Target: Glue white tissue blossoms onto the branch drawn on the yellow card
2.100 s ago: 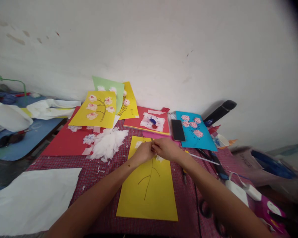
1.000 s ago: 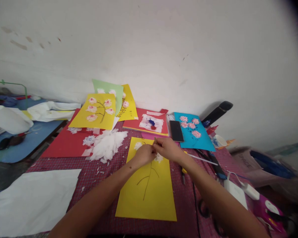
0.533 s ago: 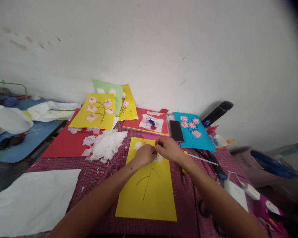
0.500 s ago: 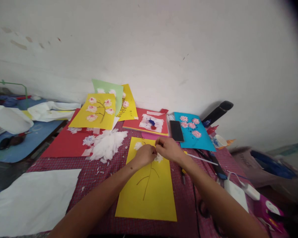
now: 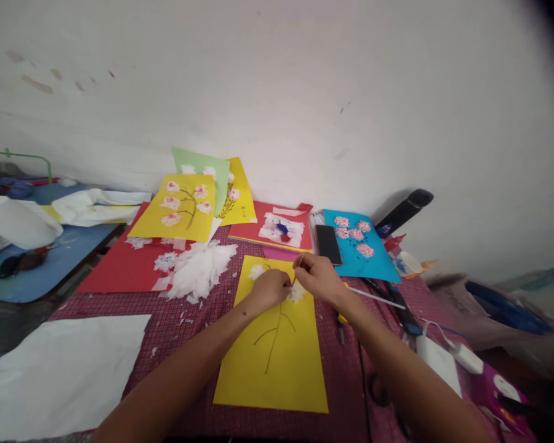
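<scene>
A yellow sheet (image 5: 295,381) with a thin brown branch drawn on it lies in front of me. Over its upper part my right hand (image 5: 322,280) pinches a thin brown stick (image 5: 296,274), held at a slant. My left hand (image 5: 270,289) is closed, its fingertips by the stick's lower end; whatever they pinch is hidden. Just below the fingers sits a white tissue flower (image 5: 297,293) on the sheet. Another white flower (image 5: 257,271) is at the sheet's upper left, beyond my left hand.
Torn white tissue pieces (image 5: 200,271) are heaped to the left, near a large white sheet (image 5: 69,369). Finished flower pictures (image 5: 184,209) lean at the back. A phone (image 5: 327,243), a blue flower picture (image 5: 378,261) and a white adapter (image 5: 438,363) are on the right.
My right hand has shifted slightly right and away from my left hand, and the thin stick now shows between them. My left hand has hardly moved.
</scene>
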Demonstrator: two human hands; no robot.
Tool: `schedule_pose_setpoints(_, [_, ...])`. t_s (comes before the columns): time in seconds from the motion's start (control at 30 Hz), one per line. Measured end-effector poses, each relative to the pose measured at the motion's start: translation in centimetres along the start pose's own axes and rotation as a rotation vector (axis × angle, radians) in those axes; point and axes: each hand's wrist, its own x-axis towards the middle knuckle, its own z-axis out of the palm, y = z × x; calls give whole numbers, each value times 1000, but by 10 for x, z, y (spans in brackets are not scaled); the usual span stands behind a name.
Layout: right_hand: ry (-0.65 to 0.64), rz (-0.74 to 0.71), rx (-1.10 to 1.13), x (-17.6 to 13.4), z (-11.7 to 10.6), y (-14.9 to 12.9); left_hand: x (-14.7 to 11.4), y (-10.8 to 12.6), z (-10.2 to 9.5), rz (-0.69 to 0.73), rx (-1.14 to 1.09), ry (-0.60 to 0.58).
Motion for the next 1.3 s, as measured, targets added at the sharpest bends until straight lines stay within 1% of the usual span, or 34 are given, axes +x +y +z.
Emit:
schedule_pose_setpoints(0.17, [111,15,61,-10,-9,-1,-1,-1,-4,4,-43,2])
schedule_pose_setpoints(0.3, [206,61,113,-29,-16,-4,-3,-3,-8,8,-60,22])
schedule_pose_setpoints(0.4, [285,86,156,-53,-23,-10,-6,-3,-9,23,-61,44])
schedule_pose_setpoints(0.5, [337,74,177,-88,-28,-17,-12,-2,-10,81,-49,46])
schedule_pose_setpoints(0.53, [375,70,178,-101,-28,-19,-14,-1,-10,107,-46,44])
schedule_pose_setpoints(0.6, [447,95,189,-128,-24,-22,-19,1,-10,166,-19,30])
schedule_pose_setpoints(0.63, [464,107,198,-141,-20,-22,-22,3,-10,195,20,14])
schedule_pose_setpoints(0.7, [527,113,198,-164,-9,-21,-26,6,-11,239,159,-27])
schedule_pose_setpoints(0.8, [543,106,209,-186,9,-17,-28,9,-13,248,346,-66])
schedule_pose_setpoints(0.93, [552,138,239,-200,25,-9,-32,9,-19,223,415,-62])
schedule_pose_setpoints(1.03, [559,163,276,-203,31,-4,-41,7,-26,235,384,-41])
schedule_pose_setpoints(1.17, [555,189,317,-202,35,-3,-54,2,-36,250,218,18])
schedule_pose_setpoints(1.3, [530,220,337,-200,42,-3,-58,-1,-37,183,-11,94])
